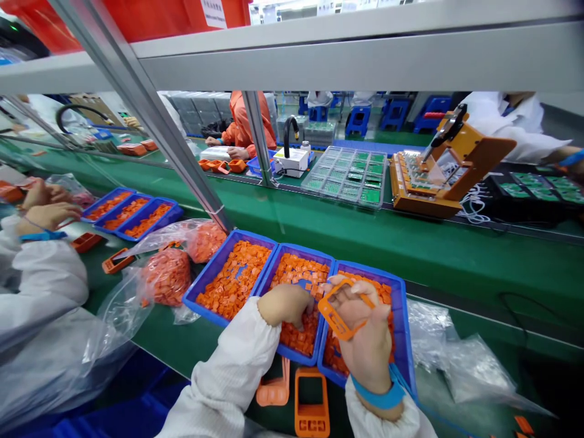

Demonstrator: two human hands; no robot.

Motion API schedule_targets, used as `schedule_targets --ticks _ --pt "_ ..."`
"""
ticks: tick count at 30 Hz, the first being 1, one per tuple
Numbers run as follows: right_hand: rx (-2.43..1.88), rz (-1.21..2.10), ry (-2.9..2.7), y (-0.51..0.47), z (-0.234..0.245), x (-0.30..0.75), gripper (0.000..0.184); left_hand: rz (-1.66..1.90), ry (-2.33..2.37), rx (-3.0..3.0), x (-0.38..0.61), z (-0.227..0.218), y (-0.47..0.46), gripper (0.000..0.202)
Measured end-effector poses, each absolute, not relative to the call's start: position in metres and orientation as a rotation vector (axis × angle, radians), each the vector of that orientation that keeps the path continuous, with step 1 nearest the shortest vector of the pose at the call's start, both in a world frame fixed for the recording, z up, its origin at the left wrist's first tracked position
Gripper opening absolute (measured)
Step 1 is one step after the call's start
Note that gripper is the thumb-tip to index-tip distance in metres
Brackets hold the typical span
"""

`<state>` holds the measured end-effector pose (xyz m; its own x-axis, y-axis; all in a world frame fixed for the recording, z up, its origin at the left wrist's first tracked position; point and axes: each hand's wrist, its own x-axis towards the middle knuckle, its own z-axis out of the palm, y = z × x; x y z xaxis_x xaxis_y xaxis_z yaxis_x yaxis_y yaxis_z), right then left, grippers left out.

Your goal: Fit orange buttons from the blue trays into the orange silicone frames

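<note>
Nearest, two orange plastic frames [312, 404] lay on the green conveyor belt [456, 267], one upright in view and one partly under the white sleeve [223, 377] of the left arm. The right hand [367, 344], with a blue wristband [378, 394], held a third orange frame [340, 310] above the right tray, thumb and fingers closed firmly on its edge, the hand only partly curled. The left hand [285, 305] was pushed down into the middle blue tray [296, 249], its fingers hidden among loose orange pieces [298, 274], so I could not tell whether it had hold of anything. The right blue tray [401, 328] stood touching the middle one, and the left blue tray [205, 261] stood against its other side, all heaped with orange pieces. Just left of them lay two plastic bags of orange pieces [166, 277]. Beyond, a co-worker's hands [48, 213] worked near three more trays [132, 213]. Across the belt stood an orange test fixture [449, 164] and a clear tray of green circuit boards [344, 176].
</note>
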<state>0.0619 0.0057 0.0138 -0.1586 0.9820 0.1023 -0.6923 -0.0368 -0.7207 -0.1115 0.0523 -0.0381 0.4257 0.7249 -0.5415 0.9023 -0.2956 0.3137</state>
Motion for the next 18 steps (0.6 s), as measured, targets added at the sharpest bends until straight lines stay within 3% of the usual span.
schedule_targets --ticks 8,18 --pt "-0.509 1.562 -0.730 0.009 0.014 0.063 0.045 -0.400 1.382 2.144 -0.112 -0.026 0.054 0.015" --pt "-0.583 1.511 -0.647 0.013 0.018 0.069 0.046 -0.072 1.272 2.234 -0.120 0.001 0.054 0.033"
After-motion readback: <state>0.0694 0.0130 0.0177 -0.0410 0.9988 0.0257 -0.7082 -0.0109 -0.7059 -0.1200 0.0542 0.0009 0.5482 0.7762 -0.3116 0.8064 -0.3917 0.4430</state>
